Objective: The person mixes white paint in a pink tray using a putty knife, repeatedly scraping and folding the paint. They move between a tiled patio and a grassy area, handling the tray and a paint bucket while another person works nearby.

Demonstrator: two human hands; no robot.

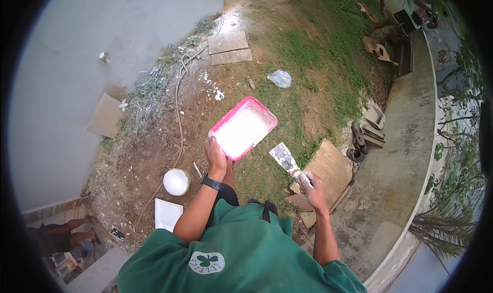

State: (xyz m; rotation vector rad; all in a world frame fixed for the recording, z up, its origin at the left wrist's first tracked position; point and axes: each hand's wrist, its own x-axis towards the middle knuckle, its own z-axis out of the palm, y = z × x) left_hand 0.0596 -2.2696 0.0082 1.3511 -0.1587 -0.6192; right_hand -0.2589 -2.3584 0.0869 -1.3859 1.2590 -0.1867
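My left hand [216, 157] is closed on the near left corner of a pink plastic tray [267, 112], holding it up in front of me. White paste [243, 129] covers the inside of the tray, so bright that its surface detail is lost. In my right hand [313, 189] I grip the handle of a putty knife [282, 156]. Its wide blade is smeared white and points up and to the left, a short way from the tray and not touching it. White residue also marks my right thumb and fingers.
At lower left stand a white bucket [176, 182] and a white tray [168, 214]. A hose [178, 108] runs along the grey wall [118, 31]. Wooden boards [328, 172] lie right, beside a low concrete wall [393, 154]. A clear plastic bag [280, 78] lies on grass; other people appear at both edges.
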